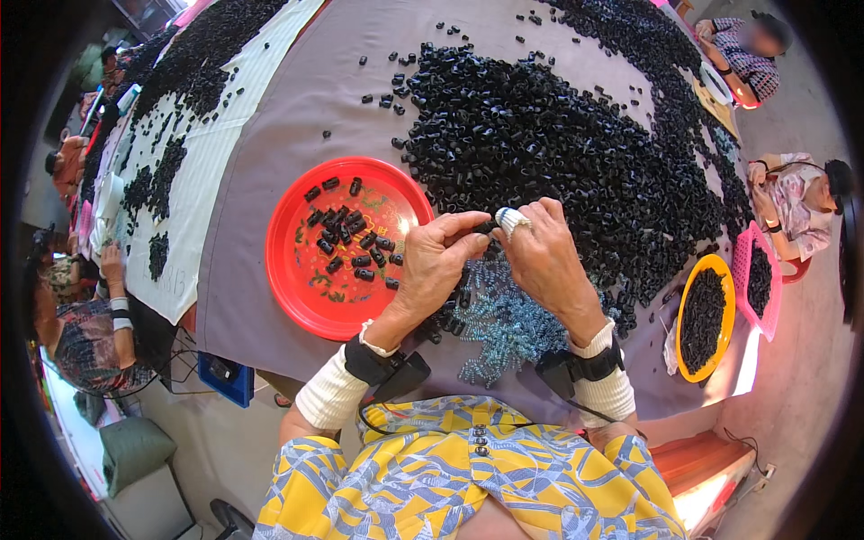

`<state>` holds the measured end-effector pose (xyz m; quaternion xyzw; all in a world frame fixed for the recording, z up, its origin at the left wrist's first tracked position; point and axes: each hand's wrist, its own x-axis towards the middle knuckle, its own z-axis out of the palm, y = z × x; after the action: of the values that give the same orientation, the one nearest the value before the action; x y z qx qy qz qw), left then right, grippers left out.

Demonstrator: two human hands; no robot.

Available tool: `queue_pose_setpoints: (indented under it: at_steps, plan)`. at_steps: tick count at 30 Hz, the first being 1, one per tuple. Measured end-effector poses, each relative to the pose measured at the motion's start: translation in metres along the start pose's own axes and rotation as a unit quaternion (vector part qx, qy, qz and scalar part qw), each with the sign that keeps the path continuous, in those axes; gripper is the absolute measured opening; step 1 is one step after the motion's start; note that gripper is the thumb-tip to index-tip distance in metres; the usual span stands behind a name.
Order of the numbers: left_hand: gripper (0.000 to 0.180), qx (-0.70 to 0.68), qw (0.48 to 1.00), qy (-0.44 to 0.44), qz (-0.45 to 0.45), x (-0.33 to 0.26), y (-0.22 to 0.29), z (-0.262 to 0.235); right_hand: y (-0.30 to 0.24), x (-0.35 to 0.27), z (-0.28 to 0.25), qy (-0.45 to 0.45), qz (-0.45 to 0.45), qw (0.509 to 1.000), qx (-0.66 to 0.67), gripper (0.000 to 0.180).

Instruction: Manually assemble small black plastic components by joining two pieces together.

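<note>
My left hand (432, 265) pinches at a small black cylindrical plastic piece (487, 227), held up above the table's near side. Touching the left fingertips, my right hand (544, 252) is closed, a white wrap on one finger; what its fingers hold is hidden. Below the hands lies a heap of small light blue coiled pieces (504, 328) that look like springs. Left of my hands stands a round red tray (286, 279) with several black pieces (346, 227) in it. Beyond the hands spreads a big heap of similar black pieces (531, 135).
A yellow oval basket (686, 353) and a pink basket (745, 261), both holding black parts, stand at the right. A grey cloth (261, 198) covers the table. Co-workers sit along the right and left edges. A blue tray (225, 382) is beside the near left corner.
</note>
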<state>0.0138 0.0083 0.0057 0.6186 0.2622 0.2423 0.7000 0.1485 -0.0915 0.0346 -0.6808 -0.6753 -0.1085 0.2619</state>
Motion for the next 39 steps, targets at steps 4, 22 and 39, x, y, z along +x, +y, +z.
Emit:
queue_pose_setpoints:
  at_steps: [4,22,39]
  plan:
    - [0.025,0.017,1.0,-0.003,0.01,0.0,-0.003,0.0,0.0,-0.002,0.002,-0.006,0.0,1.0,-0.009,0.009]
    - [0.024,0.085,0.995,-0.006,0.046,-0.002,0.001,0.003,0.003,-0.009,0.004,-0.061,-0.014,0.998,0.029,0.005]
    - [0.026,-0.156,0.976,-0.029,-0.147,0.003,0.002,0.002,0.012,-0.004,0.009,-0.021,0.016,0.999,0.023,0.025]
